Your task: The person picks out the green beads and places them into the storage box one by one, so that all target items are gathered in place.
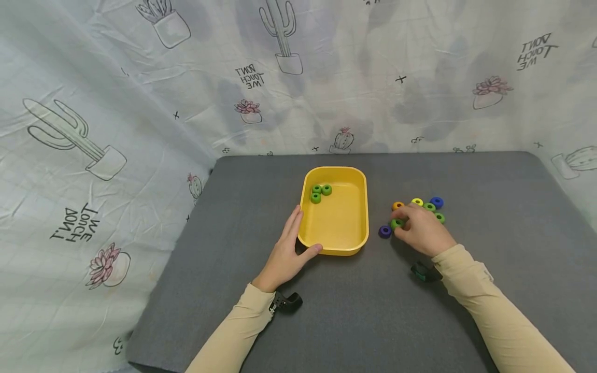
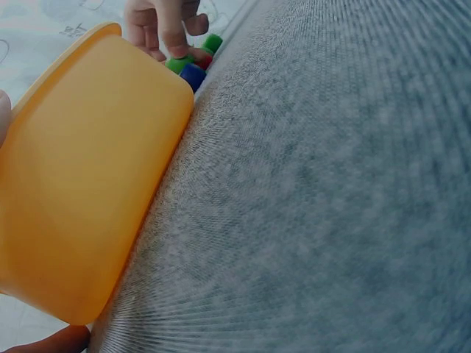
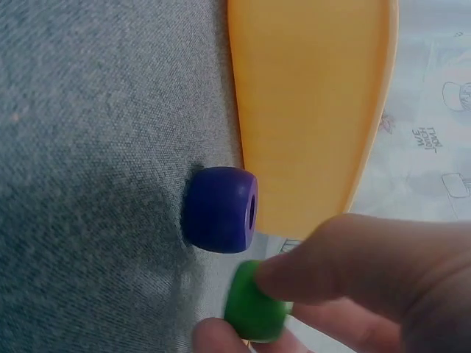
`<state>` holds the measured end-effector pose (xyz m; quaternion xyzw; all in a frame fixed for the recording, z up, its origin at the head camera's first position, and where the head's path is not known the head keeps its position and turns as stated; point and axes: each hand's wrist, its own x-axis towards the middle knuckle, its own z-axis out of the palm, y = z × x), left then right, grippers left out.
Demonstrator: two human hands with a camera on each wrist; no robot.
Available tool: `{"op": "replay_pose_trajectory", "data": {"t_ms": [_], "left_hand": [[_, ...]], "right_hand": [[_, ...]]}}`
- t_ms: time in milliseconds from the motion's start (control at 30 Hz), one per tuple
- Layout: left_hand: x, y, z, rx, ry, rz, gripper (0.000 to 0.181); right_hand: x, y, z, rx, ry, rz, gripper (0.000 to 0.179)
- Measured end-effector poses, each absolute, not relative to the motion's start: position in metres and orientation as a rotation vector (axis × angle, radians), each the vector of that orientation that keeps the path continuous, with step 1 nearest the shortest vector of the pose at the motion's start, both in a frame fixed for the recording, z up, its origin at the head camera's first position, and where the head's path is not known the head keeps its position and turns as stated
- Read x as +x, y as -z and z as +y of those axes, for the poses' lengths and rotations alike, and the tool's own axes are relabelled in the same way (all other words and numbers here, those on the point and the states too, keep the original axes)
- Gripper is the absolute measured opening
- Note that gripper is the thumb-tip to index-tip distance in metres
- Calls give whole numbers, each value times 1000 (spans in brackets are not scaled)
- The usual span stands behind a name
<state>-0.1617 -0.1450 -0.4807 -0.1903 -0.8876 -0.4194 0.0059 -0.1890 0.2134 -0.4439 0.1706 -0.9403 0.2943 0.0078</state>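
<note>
A yellow tray (image 1: 345,215) holds three green beads (image 1: 315,198) in its far left corner. My left hand (image 1: 282,260) rests against the tray's left side with fingers extended, the thumb at its near rim. To the right of the tray, my right hand (image 1: 425,231) pinches a green bead (image 3: 254,305) between thumb and fingers. Close beside it sits a purple bead (image 1: 385,231). Around that hand lie an orange bead (image 1: 398,205), a yellow bead (image 1: 417,201), a blue bead (image 1: 437,202) and more green beads (image 1: 439,217). The palm may hide others.
All of this lies on a dark grey tabletop (image 1: 345,311). Behind it and along the left hangs a pale cloth (image 1: 196,77) printed with cacti. In the left wrist view, a bit of red (image 2: 204,62) shows among the beads beyond the tray.
</note>
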Motion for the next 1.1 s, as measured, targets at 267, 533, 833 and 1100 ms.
{"op": "replay_pose_trajectory", "data": {"t_ms": [267,533,833,1100], "left_hand": [[-162,481,-145,-590,1320,-2783,102],[-162,481,-146,-587,1303,-2786,102],[-162,480,-145,-594,1294,-2781,103],[-162,481,-145,-589,1295,-2788,102]], "right_hand": [[-187,444,213,495,-1017,-2869,27],[-187,443,212,473,-1091,-2815,28],[-187,443,210,453,-1116,-2776,32],[-185,439,207,458,-1136,-2672,28]]}}
